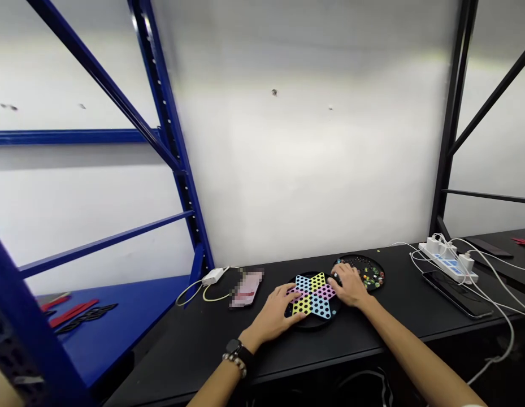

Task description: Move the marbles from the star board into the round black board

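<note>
- Two bare hands are at lower centre of the frame, both over the board described below.
- Left hand: spread flat, fingers extended across the board's left points; no pinch seen. A black wristwatch and a beaded bracelet sit at the wrist.
- Right hand: fingers lightly curled on the board's upper right edge, beside the dish of marbles. Any pinch cannot be told; the fingertips are partly hidden.
- Star-shaped Chinese checkers board: lower centre, under both hands, on a round black base. Judged stiff, light and thin; safest held by opposite edges, with both hands.
- Glass marbles: loose in a round black dish, just beyond the right hand. Judged slippery and apt to roll.
- Pink-cased phone, partly blurred out: left of the board, on the black tabletop.
- White charger: further left, cable looped.
- White power strip: right, beyond a dark phone.
- Blue steel shelving: far left, against a white wall.
</note>
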A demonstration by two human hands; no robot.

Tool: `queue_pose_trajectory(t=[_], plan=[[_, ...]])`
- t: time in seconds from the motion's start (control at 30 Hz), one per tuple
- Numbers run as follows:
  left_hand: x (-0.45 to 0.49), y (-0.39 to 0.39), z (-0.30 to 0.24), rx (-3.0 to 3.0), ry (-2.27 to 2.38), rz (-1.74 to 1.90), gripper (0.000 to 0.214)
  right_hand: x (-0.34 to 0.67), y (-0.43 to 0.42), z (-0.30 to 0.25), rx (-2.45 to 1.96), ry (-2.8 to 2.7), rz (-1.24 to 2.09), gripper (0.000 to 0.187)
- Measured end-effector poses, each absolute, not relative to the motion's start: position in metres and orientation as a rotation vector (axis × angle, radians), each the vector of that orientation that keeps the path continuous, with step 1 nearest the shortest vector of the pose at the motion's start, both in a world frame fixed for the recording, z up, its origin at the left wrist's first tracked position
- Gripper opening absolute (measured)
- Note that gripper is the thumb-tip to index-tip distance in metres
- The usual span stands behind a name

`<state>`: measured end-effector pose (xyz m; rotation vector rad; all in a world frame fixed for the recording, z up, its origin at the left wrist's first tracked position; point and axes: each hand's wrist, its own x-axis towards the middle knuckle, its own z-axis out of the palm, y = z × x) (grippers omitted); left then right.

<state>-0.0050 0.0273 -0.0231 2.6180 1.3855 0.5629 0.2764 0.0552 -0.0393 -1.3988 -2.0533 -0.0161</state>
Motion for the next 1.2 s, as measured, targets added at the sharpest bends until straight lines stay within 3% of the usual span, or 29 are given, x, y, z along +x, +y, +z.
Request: queue_pose_trajectory(t=[0.17,0.57,1.2], plan=[[-0.014,0.05,-0.023,2.463,1.701,0.533,0.063,0.255,0.04,-0.043,-1.276,-2.252,0.086,0.024],[0.017,0.063,-0.021,2.414,2.154,0.065,0.046,0.255,0.042,-0.049,-1.296,-2.224,0.062,0.024],[0.024,0.052,-0.018,2.561,1.996,-0.052,0.04,0.256,0.039,-0.047,-1.341,-2.227,0.009,0.025]])
